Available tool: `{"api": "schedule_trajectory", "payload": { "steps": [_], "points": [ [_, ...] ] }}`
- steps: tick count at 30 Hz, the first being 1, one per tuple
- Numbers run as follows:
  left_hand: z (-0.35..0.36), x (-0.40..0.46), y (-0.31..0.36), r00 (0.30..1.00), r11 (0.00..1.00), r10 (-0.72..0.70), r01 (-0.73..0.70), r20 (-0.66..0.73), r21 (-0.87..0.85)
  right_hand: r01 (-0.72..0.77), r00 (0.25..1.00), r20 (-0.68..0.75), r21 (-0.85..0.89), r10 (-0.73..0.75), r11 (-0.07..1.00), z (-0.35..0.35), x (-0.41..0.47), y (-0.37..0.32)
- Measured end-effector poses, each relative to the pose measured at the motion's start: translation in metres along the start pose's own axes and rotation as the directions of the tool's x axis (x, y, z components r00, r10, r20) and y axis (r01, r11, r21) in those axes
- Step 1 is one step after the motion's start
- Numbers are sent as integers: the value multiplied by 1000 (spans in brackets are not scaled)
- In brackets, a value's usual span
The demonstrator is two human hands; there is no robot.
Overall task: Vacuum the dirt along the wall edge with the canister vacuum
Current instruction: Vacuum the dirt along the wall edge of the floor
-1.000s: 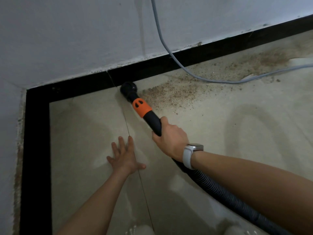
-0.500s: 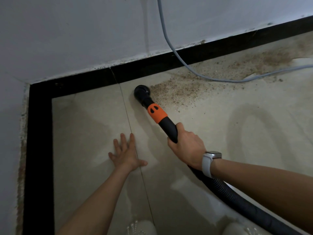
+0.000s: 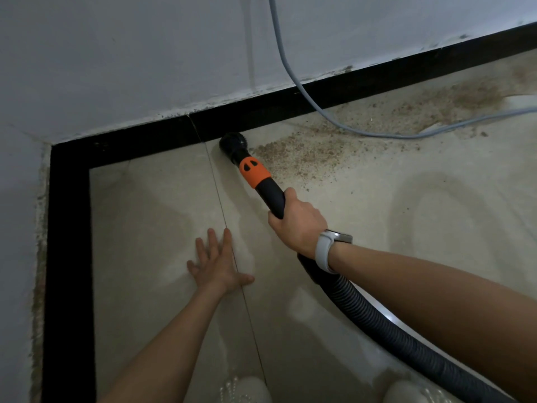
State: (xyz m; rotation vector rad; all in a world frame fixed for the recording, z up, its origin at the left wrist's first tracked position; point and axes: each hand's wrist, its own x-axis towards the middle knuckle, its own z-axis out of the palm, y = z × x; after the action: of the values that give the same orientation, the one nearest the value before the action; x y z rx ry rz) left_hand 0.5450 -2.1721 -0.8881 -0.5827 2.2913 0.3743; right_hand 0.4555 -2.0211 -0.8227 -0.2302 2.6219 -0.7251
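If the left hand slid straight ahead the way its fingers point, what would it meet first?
The left hand lies flat on bare tile, fingers toward the wall. Straight ahead looks free up to the black skirting; the nozzle sits right of that line.

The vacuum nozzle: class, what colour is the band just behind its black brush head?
Orange band, with two dark slots, seen in the head view.

The bare left hand point(image 3: 216, 264) lies flat, palm down, fingers straight and slightly spread, thumb out to the side, its forearm reaching forward from the lower edge. The right hand point(image 3: 299, 221) is curled in a fist-like grip, knuckles up, its forearm stretching in from the right with the wrist nearly straight.
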Motion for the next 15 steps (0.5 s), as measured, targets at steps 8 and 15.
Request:
{"api": "schedule_trajectory", "payload": {
  "steps": [8, 15],
  "points": [
    [2, 1, 1, 1000, 1000, -7, 7, -9, 1, -29, 999, -40, -5, 28, 1000, 0, -9, 2],
    [2, 0, -1, 1000, 1000, -3, 3, 0, -5, 21, 1000, 22, -71, -19, 997, 11, -51, 32]
  ]
}}
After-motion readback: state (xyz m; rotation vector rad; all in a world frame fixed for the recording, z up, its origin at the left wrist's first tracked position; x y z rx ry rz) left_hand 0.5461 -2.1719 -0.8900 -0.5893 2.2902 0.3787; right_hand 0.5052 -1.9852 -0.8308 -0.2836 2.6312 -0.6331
